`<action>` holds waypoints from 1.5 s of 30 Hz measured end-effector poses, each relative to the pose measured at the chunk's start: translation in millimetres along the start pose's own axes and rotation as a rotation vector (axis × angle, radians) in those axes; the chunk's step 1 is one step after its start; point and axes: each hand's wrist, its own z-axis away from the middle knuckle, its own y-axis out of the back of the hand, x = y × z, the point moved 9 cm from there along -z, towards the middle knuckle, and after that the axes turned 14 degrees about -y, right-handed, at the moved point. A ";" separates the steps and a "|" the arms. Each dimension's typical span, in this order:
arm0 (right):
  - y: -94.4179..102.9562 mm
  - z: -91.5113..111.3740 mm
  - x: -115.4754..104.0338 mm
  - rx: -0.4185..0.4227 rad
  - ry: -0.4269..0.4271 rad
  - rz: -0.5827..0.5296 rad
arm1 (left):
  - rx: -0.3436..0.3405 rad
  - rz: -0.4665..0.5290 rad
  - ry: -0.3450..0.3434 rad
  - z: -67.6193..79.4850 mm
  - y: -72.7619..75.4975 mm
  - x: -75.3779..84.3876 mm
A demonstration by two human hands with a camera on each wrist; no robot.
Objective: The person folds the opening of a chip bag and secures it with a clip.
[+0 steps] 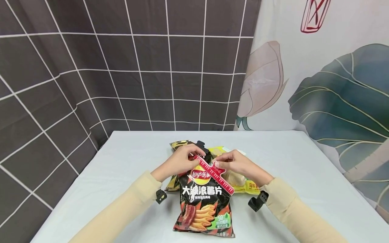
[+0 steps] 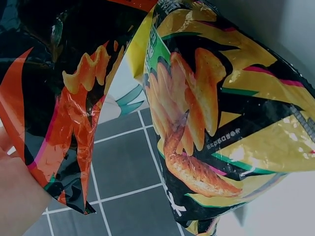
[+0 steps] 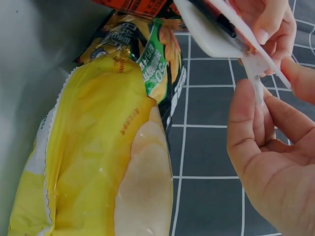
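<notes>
A black Lay's chip bag [image 1: 200, 211] stands upright on the table, its front facing me. Slanting across its upper part is a red strip [image 1: 223, 184] with white marks and a projecting tab. At the strip's upper left end, my left hand [image 1: 183, 158] grips the strip, its fingers beside the bag's top. My right hand [image 1: 240, 165] pinches the tab between thumb and fingers. In the right wrist view, the right hand [image 3: 275, 157] holds a white piece [image 3: 256, 66], with left-hand fingers [image 3: 275, 22] above it. The strip's far side is partly hidden.
Close behind the black bag stand a black-and-gold chip bag [image 2: 266, 113] on the left and a yellow chip bag [image 3: 93, 147] on the right. A dark piece [image 1: 200, 143] shows above the bags. White cloth covers the table [image 1: 136, 141], with a dark gridded curtain [image 1: 152, 84] behind.
</notes>
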 end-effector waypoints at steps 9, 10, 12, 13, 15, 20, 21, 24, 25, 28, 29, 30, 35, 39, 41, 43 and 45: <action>-10.5 5.8 1.8 -0.150 0.019 -0.101 | -0.008 -0.052 -0.027 0.6 -2.9 1.0; -11.7 6.4 2.4 -0.162 0.016 -0.110 | -0.008 -0.054 -0.026 1.0 -3.2 0.3; -14.2 7.4 3.8 -0.186 0.010 -0.126 | -0.003 -0.067 -0.024 2.2 -3.1 -1.6; -15.7 7.9 4.8 -0.198 0.004 -0.137 | 0.001 -0.069 -0.023 2.8 -3.0 -2.8; -17.9 8.8 7.2 -0.214 -0.011 -0.159 | 0.015 -0.074 -0.019 4.5 -2.1 -5.3; -22.7 10.9 11.6 -0.236 -0.052 -0.204 | 0.062 -0.050 0.016 10.6 1.1 -14.2; -23.1 11.2 12.2 -0.235 -0.057 -0.209 | 0.071 -0.045 0.025 11.7 1.7 -15.8; -23.8 12.2 12.0 -0.230 -0.052 -0.209 | 0.096 -0.026 0.054 15.0 3.2 -20.5; -23.8 12.4 12.0 -0.226 -0.050 -0.211 | 0.105 -0.020 0.060 16.1 3.6 -21.8; -24.3 13.2 13.0 -0.222 -0.046 -0.230 | 0.130 0.003 0.081 19.9 4.1 -26.8; -24.7 13.7 13.3 -0.224 -0.046 -0.244 | 0.140 0.013 0.089 21.5 4.2 -28.6; -25.2 14.0 13.9 -0.226 -0.045 -0.255 | 0.152 0.026 0.099 23.3 4.3 -30.6; -26.9 14.3 18.5 -0.222 -0.047 -0.291 | 0.214 0.091 0.175 32.6 4.0 -41.3; -27.1 13.8 22.0 -0.197 -0.040 -0.300 | 0.263 0.162 0.243 41.2 1.8 -49.8; -27.1 13.6 24.2 -0.184 -0.042 -0.316 | 0.288 0.216 0.278 45.6 -0.4 -54.2; -27.0 13.3 26.7 -0.167 -0.047 -0.322 | 0.304 0.272 0.315 50.2 -3.4 -58.6; -27.0 13.7 29.0 -0.158 -0.051 -0.334 | 0.311 0.324 0.357 54.9 -7.1 -63.3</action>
